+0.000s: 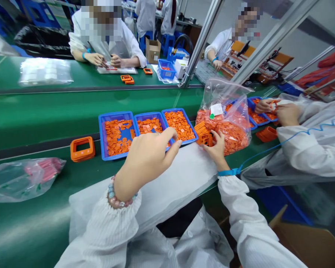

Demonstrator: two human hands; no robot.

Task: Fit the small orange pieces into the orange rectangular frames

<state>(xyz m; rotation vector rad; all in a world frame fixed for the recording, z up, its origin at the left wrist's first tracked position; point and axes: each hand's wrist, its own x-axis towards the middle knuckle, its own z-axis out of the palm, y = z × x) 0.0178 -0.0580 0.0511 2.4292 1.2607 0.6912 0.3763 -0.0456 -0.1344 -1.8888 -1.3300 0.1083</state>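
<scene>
From where I stand, three shallow blue plastic trays [101, 137] of small flat orange pieces [177, 124] sit in a row just beyond the left grip [152, 150], probably set there to be within easy reach. A stack of orange rectangular plastic frames [203, 133] lies at the fingers of the right grip [217, 148], its frames turned on edge, perhaps so that single ones come free at the near end. Beyond that grip stands a bulging clear plastic bag [236, 136] full of orange pieces. A thin white sheet [181, 182] spreads over the green table [25, 230] below both grips, likely to guard against scratches. Well to the left of the left grip is a short pile of similar orange frames [83, 149].

The left hand hangs over the sheet, back upward, wrist bent, thumb and forefinger curled towards each other; I cannot tell whether anything is pinched underneath. The right hand reaches forward with thumb and fingers parted around the stack's near end, touching it, though I can't tell how tightly. A blue strap [228, 172] circles that wrist.
</scene>
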